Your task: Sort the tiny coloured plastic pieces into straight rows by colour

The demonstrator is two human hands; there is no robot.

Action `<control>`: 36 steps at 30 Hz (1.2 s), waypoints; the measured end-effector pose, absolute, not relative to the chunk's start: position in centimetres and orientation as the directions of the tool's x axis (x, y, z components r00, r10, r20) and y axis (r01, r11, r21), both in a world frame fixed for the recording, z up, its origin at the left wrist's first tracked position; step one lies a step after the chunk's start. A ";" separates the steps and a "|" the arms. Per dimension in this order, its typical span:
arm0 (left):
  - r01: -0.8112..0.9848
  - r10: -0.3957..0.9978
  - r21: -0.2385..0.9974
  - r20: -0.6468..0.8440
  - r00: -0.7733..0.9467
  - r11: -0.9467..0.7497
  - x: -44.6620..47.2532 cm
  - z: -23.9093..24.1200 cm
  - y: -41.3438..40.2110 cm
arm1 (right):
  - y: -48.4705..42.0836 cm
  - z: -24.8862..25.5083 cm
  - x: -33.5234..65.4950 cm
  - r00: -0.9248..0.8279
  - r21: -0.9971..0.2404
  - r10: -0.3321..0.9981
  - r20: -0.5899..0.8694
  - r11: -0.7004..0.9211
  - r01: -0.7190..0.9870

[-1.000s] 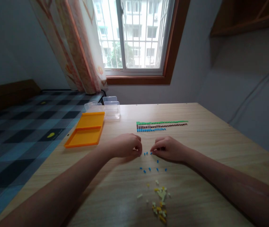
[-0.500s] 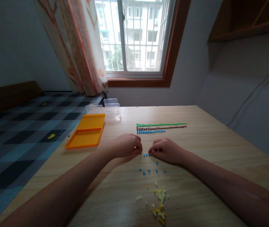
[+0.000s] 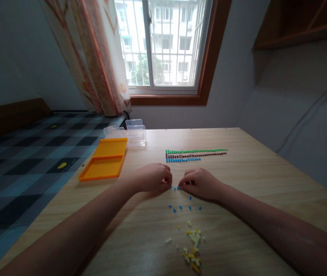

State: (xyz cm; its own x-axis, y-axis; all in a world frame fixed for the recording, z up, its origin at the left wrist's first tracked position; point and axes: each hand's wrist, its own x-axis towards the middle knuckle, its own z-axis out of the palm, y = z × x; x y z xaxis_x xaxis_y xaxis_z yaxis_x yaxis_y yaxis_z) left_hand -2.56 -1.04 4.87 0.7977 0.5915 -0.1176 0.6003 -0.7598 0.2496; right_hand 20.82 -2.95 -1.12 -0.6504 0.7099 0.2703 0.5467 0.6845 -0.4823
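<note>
My left hand is closed in a pinch low over the table, with a tiny blue block at its fingertips. Facing it, my right hand pinches a second blue piece between thumb and finger. One more small blue block lies in the gap between the two hands. Closer to me, several loose blue blocks are scattered. Beyond the hands run three rows of small pieces: a green row, a dark brown row and a shorter blue row.
An orange two-part tray stands at the left, with clear plastic boxes behind it. A pile of yellow and cream pieces lies near me. The wooden table adjoins a checkered bed.
My right hand has shifted slightly left, its fingertips now at another blue piece. A blue block now shows at my left fingertips. The rows and the loose pieces nearer me stay put.
</note>
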 end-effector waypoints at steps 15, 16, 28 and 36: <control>0.543 0.563 0.390 -0.074 0.823 -0.743 -2.1 3.6 -0.9 | -3.3 0.3 23.6 -0.766 -0.621 0.619 0.177 0.674 0.401; 0.534 0.558 0.407 -0.070 0.827 -0.741 -2.2 3.6 -0.8 | -3.3 0.5 23.9 -0.786 -0.641 0.600 0.149 0.664 0.385; 0.529 0.425 0.689 -0.338 0.839 -0.495 -3.1 4.7 -1.3 | -3.9 0.8 23.3 -0.801 -0.539 0.588 0.113 0.713 0.448; 0.544 0.434 0.645 -0.341 0.834 -0.537 -2.8 4.4 -1.1 | -4.1 -0.4 21.7 -0.715 -0.480 0.641 0.281 0.738 0.473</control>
